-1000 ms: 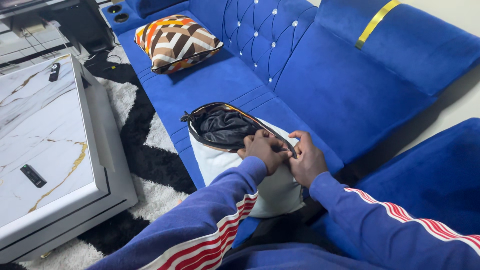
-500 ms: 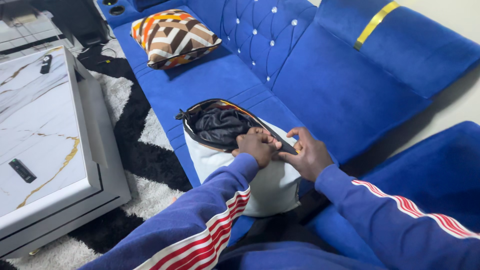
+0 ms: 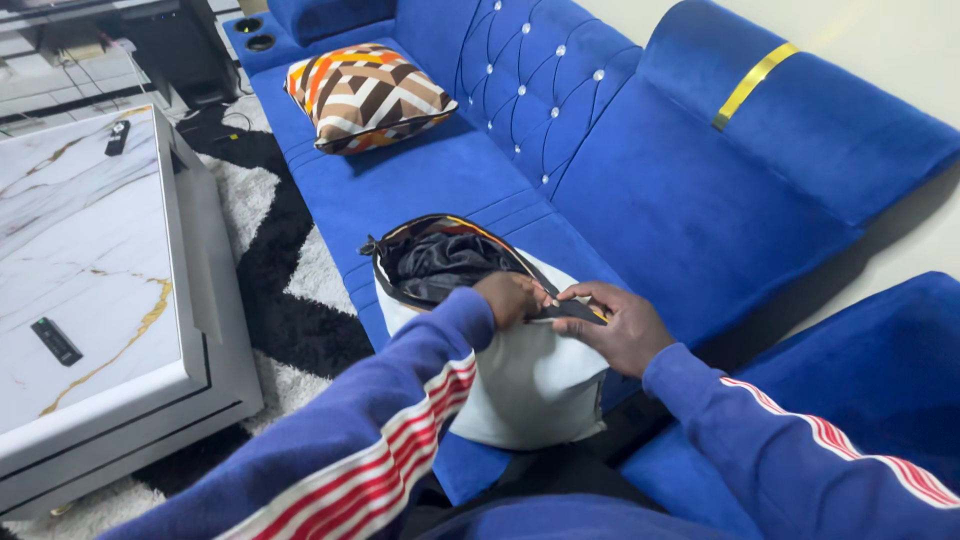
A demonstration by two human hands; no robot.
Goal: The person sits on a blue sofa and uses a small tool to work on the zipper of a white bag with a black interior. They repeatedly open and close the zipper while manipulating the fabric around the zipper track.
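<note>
I see my left hand [image 3: 512,298] and right hand [image 3: 620,325] bent close together, each grip pinching the cushion cover [image 3: 450,262] edge.

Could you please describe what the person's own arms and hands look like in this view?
Both arms wear long blue sleeves. The left sleeve carries a broad band of red and white stripes along its length; the right sleeve has a narrower red and white band. The left hand and right hand are bare, without gloves.

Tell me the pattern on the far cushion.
Cushion: brown, white and orange zigzag stripes, seen in the head view.
</note>
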